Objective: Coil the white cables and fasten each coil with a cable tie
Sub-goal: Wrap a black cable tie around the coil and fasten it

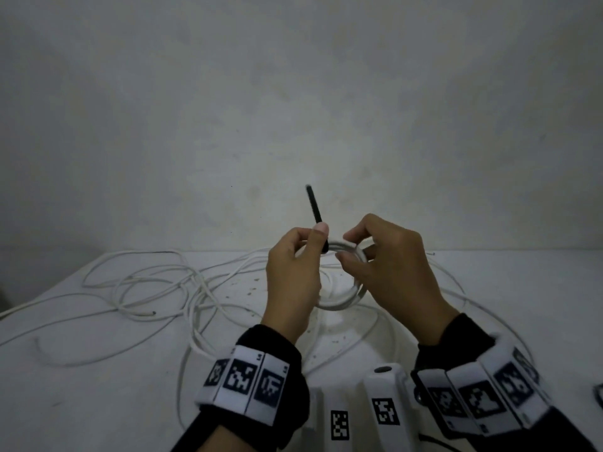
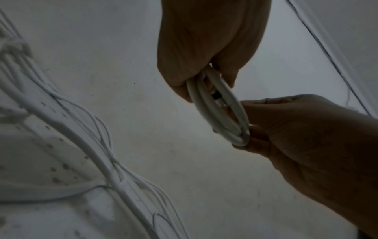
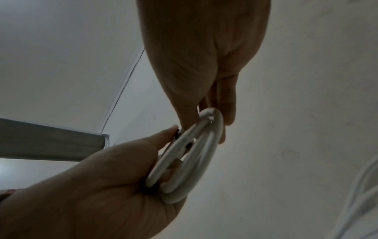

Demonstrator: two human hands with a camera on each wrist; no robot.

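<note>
Both hands hold a small white cable coil (image 1: 342,301) up above the table. My left hand (image 1: 303,256) grips the coil's left side, and its thumb presses a black cable tie (image 1: 314,207) against the coil, with the tie's free end pointing up. My right hand (image 1: 359,243) pinches the coil's top right between thumb and fingers. In the left wrist view, the left hand (image 2: 204,56) and right hand (image 2: 306,137) hold the coil (image 2: 216,113) edge-on. In the right wrist view, a bit of the black tie (image 3: 188,145) shows between the coil's (image 3: 196,161) turns.
Several loose white cables (image 1: 156,288) sprawl in loops over the white table (image 1: 98,402), mostly left of and under the hands. A plain wall stands right behind the table. White marker-tagged devices (image 1: 385,402) lie at the near edge between my wrists.
</note>
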